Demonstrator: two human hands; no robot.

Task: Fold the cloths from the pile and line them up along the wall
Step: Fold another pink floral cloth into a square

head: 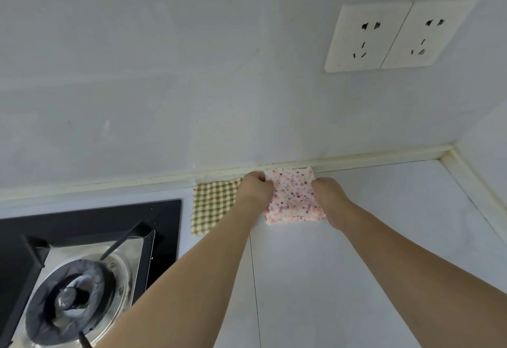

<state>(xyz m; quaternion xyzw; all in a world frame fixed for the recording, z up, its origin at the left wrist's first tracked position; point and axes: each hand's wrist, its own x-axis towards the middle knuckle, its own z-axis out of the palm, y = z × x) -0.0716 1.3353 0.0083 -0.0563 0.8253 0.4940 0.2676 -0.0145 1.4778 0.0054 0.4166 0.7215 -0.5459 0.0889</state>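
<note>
Your left hand [253, 188] grips the left edge of the speckled cloth [293, 196], fingers curled over it near its far corner; your right hand [330, 196] holds the right edge the same way, fingers bent around the fabric, though how far they wrap underneath is hidden from the head view. The speckled cloth is folded into a small square, white with pink, red and purple dots; it lies on the counter [384, 224] with its far edge touching the pale strip where the counter meets the wall [192, 86]. Just beside it on your left lies the checked cloth [212, 205], green and cream, also folded flat, with its far edge against the same strip; your left hand and wrist cover its right side, so you cannot tell whether the two cloths touch. Further left sits the black gas hob [90, 218]; its burner [71, 295] sits in a shiny metal dish under a dark pan support. On the wall above and to the right are two white sockets [395, 34], side by side. The right end of the counter meets a side wall at a corner; both your forearms reach in from the bottom of the view.
</note>
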